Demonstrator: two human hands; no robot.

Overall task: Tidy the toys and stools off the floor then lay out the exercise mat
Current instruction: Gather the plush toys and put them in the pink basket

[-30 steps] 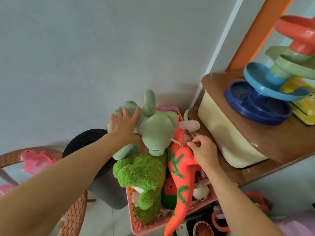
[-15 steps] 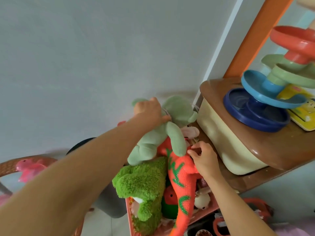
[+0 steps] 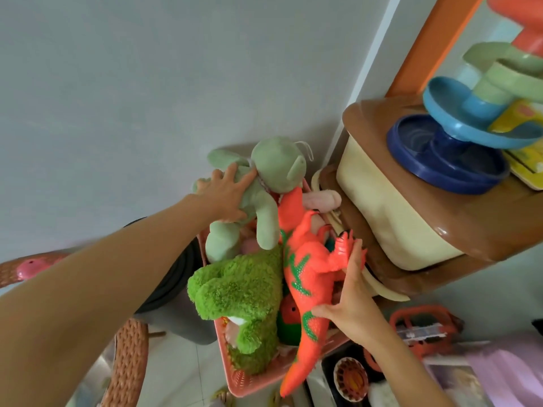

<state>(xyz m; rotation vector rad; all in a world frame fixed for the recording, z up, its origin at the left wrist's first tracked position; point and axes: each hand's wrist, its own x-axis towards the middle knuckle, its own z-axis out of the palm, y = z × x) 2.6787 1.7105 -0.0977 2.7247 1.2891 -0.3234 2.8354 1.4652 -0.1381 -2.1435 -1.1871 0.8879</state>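
A pink plastic basket (image 3: 244, 380) is crammed with toys. My left hand (image 3: 224, 196) grips the body of a pale green plush bear (image 3: 276, 168) at the basket's far end, against the wall. Below it lies a fuzzy bright green plush (image 3: 244, 292). An orange dinosaur with green marks (image 3: 308, 277) lies along the basket's right side, its tail hanging over the near rim. My right hand (image 3: 349, 298) holds the dinosaur's body, fingers along its leg and thumb under its belly.
A shelf on the right carries a cream bin with a brown lid (image 3: 390, 207) and a coloured ball-ramp tower (image 3: 458, 142). A dark round bin (image 3: 176, 277) stands left of the basket, beside a wicker chair (image 3: 129, 362). More toys (image 3: 352, 377) lie under the shelf.
My left hand pushed the pale green bear farther back and upright against the wall. My right hand moved from the dinosaur's neck down to its belly and leg, taking hold.
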